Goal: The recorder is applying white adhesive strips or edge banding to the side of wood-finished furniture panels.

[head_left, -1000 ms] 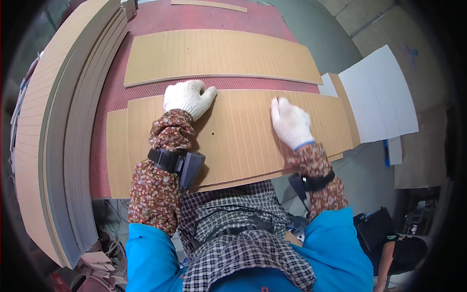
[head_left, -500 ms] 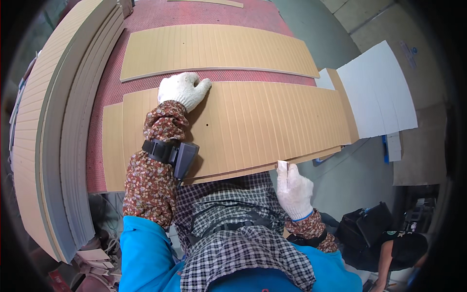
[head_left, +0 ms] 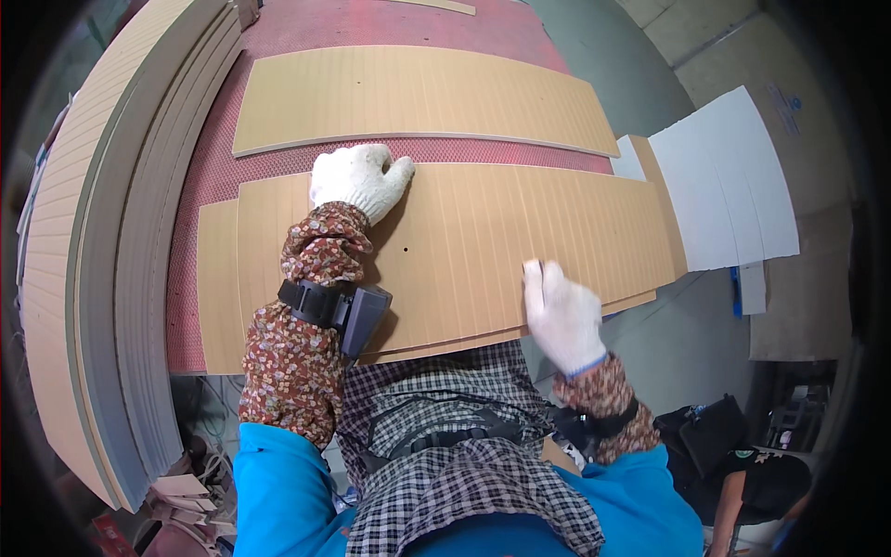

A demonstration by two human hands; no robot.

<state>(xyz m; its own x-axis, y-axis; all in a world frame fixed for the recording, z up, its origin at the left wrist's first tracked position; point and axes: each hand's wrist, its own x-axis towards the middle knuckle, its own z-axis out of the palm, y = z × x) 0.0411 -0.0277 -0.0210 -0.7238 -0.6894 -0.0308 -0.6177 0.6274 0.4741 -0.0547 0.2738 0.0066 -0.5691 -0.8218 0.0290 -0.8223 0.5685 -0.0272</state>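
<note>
Cardboard sheet, long, tan and ribbed, lies flat on the red mesh table, directly in front of the person, and its near edge hangs a little over the table edge. The left hand, in a white glove, presses flat on the far edge of the sheet with fingers spread and grips nothing; I judge that it keeps the sheet from sliding. The right hand is at the near edge with fingers half curled; I cannot tell if it pinches the edge or only touches it.

A second cardboard sheet lies further away, separated by a strip of mesh. A stack of curved boards stands at the left, close to the sheet's end. White panels lie at the right, just beside the sheet's right end, so there is little free room on either side.
</note>
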